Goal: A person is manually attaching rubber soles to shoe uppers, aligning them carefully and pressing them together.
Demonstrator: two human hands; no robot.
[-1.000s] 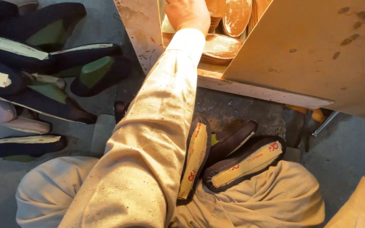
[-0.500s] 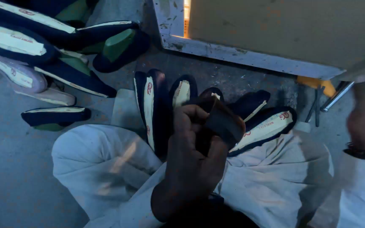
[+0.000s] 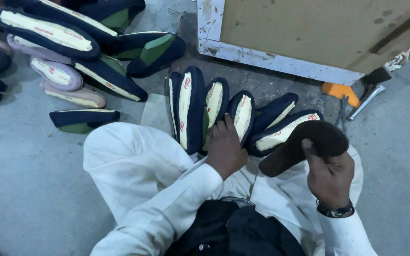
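Left hand [image 3: 225,150] rests, fingers curled, on the upright navy slippers [image 3: 214,111]; right hand [image 3: 329,176] just right grips a brown sole [image 3: 304,146], its length slanting far-right.

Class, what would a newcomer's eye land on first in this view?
The right hand holding up a dark brown sole at centre right. Beside it, the left hand rests on a row of navy shoe uppers standing on edge, with a bigger pile of uppers at top left.

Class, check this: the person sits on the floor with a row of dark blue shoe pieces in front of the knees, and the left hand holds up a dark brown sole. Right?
Not quite: the head view shows the right hand holding the dark brown sole. The left hand rests on the row of dark blue shoe pieces. The rest stands.
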